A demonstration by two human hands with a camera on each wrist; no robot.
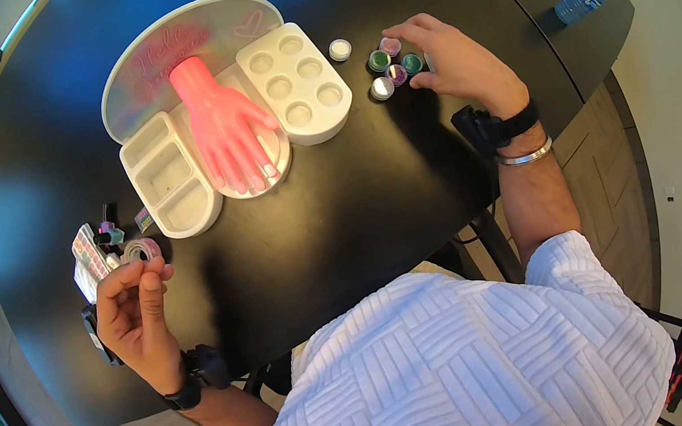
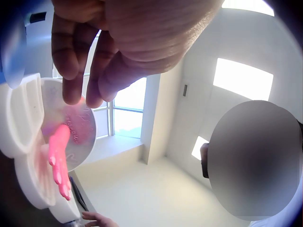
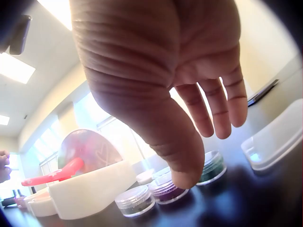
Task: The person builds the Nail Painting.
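My right hand (image 1: 465,63) reaches over a cluster of small round jars, fingers spread and slightly bent. Among them are a green jar (image 1: 379,60), a purple jar (image 1: 397,74) and a silver-white jar (image 1: 382,88). In the right wrist view the thumb overlaps the jars, close beside a dark green one (image 3: 213,168). My left hand (image 1: 138,317) hovers at the left with loosely bent fingers, nothing seen between them in the left wrist view. It overlaps a pinkish ring-shaped roll (image 1: 141,250). Between the hands, a pink model hand (image 1: 228,128) lies on a white organizer (image 1: 172,188).
A rounded backboard (image 1: 127,59) stands behind the organizer. One white jar (image 1: 340,50) sits apart, right of it. Left lie a colour palette (image 1: 87,251) and a nail polish bottle (image 1: 110,230). A water bottle (image 1: 582,2) lies far right on the black table (image 1: 344,231).
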